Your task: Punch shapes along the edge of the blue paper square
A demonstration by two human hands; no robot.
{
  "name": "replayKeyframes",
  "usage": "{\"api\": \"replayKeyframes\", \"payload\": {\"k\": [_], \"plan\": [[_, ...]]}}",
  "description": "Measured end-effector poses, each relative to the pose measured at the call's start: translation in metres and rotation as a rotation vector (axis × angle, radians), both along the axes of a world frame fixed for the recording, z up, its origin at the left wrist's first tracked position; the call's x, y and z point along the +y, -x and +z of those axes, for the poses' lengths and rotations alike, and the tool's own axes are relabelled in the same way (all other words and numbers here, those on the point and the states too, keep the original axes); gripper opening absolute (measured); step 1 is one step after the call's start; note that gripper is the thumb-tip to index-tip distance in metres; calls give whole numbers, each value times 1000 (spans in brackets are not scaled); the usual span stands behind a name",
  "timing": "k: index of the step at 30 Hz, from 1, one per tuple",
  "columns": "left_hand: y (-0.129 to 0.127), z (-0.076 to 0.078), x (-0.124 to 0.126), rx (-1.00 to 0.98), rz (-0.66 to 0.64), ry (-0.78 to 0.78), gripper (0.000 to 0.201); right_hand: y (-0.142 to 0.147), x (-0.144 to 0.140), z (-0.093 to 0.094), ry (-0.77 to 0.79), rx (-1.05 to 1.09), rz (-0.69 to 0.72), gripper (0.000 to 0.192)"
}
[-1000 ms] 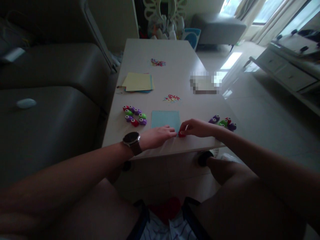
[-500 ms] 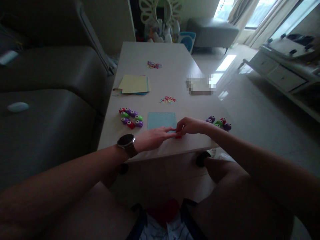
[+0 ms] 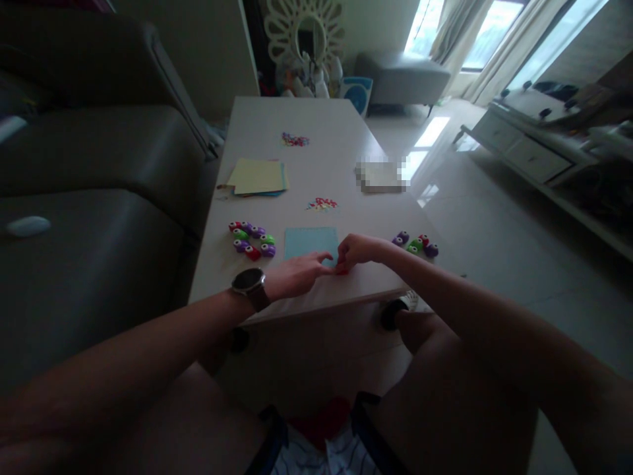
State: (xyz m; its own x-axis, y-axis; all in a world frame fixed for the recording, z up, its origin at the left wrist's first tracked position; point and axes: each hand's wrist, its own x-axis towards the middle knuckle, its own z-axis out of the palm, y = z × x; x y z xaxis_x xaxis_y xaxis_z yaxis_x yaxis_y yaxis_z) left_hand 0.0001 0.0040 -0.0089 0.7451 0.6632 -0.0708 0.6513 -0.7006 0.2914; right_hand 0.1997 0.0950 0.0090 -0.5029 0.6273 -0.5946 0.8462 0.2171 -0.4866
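Observation:
A sheet of light blue paper lies near the front edge of the table. At its lower right corner my right hand is closed in a pinch on a small red object; the fingers cover most of it, so its exact kind is hidden. My left hand, a watch on its wrist, rests across the paper's lower edge. Its index finger is stretched out to the red object, thumb apart. Small red, green and purple figures with white eye-like spots form a cluster at left and another cluster at right.
Beyond the blue sheet lies a pile of tiny coloured pieces, with a second pile farther back. A stack of coloured paper sits at left, a blurred-out pale item at right. A dark sofa flanks the white table.
The view has shifted slightly, moving the whole scene a little left. Both hands stay together at the paper's corner, with the left index finger still reaching to the red object.

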Motion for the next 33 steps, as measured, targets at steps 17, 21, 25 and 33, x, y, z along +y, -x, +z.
{"api": "replayKeyframes", "payload": {"k": [17, 21, 25, 33], "plan": [[14, -14, -5, -54, -28, -29, 42, -47, 3, 6, -335, 76, 221, 22], [9, -6, -9, -7, -13, -16, 45, -59, 11, 8, -473, 21, 250, 19], [4, 2, -12, 56, 1, 14, 41, -69, 16, 7, -487, -82, 299, 16], [3, -2, -10, 18, 3, -39, 29, -57, 3, 14, -288, 101, 274, 24]]}}
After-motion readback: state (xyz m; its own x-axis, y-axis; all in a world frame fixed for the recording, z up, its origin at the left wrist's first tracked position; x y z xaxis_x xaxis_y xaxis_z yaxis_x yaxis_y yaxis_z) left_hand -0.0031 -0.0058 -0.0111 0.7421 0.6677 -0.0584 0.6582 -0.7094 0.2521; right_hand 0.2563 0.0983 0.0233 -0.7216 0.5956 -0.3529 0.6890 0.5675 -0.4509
